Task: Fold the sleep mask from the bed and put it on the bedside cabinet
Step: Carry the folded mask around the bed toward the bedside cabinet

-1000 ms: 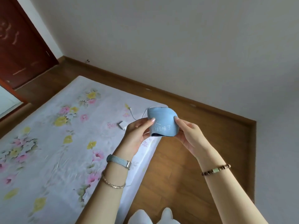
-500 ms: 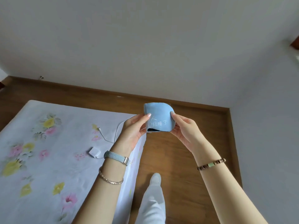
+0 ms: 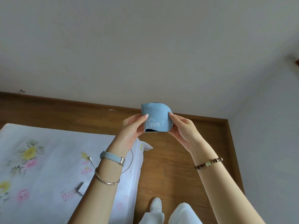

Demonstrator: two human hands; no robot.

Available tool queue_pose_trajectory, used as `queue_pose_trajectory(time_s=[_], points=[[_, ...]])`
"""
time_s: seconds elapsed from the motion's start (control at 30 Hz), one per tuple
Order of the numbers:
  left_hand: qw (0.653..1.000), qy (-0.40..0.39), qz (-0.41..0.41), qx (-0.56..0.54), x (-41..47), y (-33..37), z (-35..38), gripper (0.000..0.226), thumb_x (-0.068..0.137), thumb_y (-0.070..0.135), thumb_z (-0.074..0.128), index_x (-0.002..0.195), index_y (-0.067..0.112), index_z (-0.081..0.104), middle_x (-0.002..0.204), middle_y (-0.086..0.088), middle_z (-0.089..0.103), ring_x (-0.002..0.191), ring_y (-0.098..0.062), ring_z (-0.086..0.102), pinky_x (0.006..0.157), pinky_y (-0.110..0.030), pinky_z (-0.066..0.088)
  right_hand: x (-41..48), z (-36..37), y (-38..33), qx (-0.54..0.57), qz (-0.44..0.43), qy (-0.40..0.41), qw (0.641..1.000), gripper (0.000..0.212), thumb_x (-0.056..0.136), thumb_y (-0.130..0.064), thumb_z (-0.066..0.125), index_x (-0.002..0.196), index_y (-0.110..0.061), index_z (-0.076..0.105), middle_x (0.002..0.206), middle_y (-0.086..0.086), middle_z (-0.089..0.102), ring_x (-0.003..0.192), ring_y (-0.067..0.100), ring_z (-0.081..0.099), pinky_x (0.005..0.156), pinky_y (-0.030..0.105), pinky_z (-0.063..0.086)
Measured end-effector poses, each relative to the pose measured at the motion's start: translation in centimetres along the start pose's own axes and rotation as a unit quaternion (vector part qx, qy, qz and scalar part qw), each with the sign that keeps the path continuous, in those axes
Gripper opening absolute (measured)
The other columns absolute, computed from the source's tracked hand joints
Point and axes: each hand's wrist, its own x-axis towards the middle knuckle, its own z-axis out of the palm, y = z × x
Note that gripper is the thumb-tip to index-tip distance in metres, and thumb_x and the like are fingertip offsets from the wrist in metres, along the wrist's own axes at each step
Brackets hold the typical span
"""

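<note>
The light blue sleep mask (image 3: pixel 156 116) is folded in half, with white lettering on its front and a dark inner lining showing at the edges. I hold it up in the air over the wooden floor, beyond the bed's corner. My left hand (image 3: pixel 131 129) pinches its left edge with thumb on the front. My right hand (image 3: pixel 182 130) pinches its right edge. The bed (image 3: pixel 40 167), with a white floral sheet, lies at the lower left. No bedside cabinet is in view.
A white charger plug (image 3: pixel 81 189) with a thin cable (image 3: pixel 129 165) lies on the sheet near my left forearm. Wooden floor (image 3: pixel 169 167) runs to the right of the bed, bounded by white walls and a brown skirting. My white-trousered legs show at the bottom.
The view has swung to the right, away from the door and bed, toward the room's corner. Both hands keep the same pinch on the folded mask.
</note>
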Motion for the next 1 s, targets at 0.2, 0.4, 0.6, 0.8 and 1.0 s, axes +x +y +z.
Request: queue_pose_trajectory(time_s=[0.2, 0.4, 0.6, 0.8, 1.0], points=[[1.0, 0.012, -0.007, -0.005, 5.5, 2.1, 0.2, 0.024, 0.083, 0.022, 0.075, 0.107, 0.016, 0.075, 0.102, -0.002, 0.079, 0.097, -0.016, 0.075, 0.073, -0.027, 0.06, 6.3, 0.6, -2.7, -0.009, 0.006, -0.009, 1.0, 0.019, 0.097, -0.025, 0.059, 0.097, -0.01, 0.071, 0.1, 0.008, 0.076, 0.09, 0.018, 0.076, 0.076, 0.028, 0.061], [0.999, 0.043, 0.006, -0.029, 12.5, 4.0, 1.2, 0.019, 0.077, 0.022, 0.079, 0.095, 0.018, 0.079, 0.104, -0.005, 0.079, 0.099, -0.02, 0.075, 0.073, -0.03, 0.06, 14.6, 0.4, -6.1, -0.026, 0.025, -0.044, 0.998, 0.02, 0.098, -0.026, 0.058, 0.101, -0.009, 0.068, 0.109, 0.012, 0.072, 0.098, 0.022, 0.073, 0.081, 0.031, 0.061], [0.994, 0.08, 0.021, -0.072, 20.7, 6.9, 3.1, 0.028, 0.069, 0.024, 0.081, 0.095, 0.013, 0.079, 0.101, -0.007, 0.079, 0.099, -0.022, 0.075, 0.074, -0.03, 0.06, 24.7, 0.4, -11.0, -0.026, 0.043, -0.088, 0.995, 0.027, 0.096, -0.026, 0.061, 0.107, -0.002, 0.068, 0.107, 0.014, 0.074, 0.091, 0.019, 0.075, 0.073, 0.028, 0.06], [0.987, 0.131, 0.044, -0.084, 26.8, 10.4, 2.7, 0.028, 0.077, 0.024, 0.079, 0.104, 0.014, 0.077, 0.111, -0.01, 0.076, 0.107, -0.022, 0.072, 0.08, -0.033, 0.06, 33.3, 3.1, -14.9, -0.053, 0.054, -0.145, 0.987, 0.024, 0.097, -0.023, 0.06, 0.099, -0.004, 0.072, 0.093, 0.008, 0.079, 0.087, 0.019, 0.075, 0.074, 0.029, 0.061], [0.975, 0.178, 0.06, -0.117, 30.8, 13.2, -0.1, 0.031, 0.077, 0.025, 0.079, 0.106, 0.016, 0.075, 0.111, -0.008, 0.077, 0.107, -0.02, 0.072, 0.079, -0.03, 0.059, 40.1, 8.1, -16.5, -0.088, 0.077, -0.189, 0.975, 0.022, 0.097, -0.022, 0.059, 0.102, -0.004, 0.072, 0.103, 0.012, 0.076, 0.095, 0.022, 0.073, 0.077, 0.03, 0.061]])
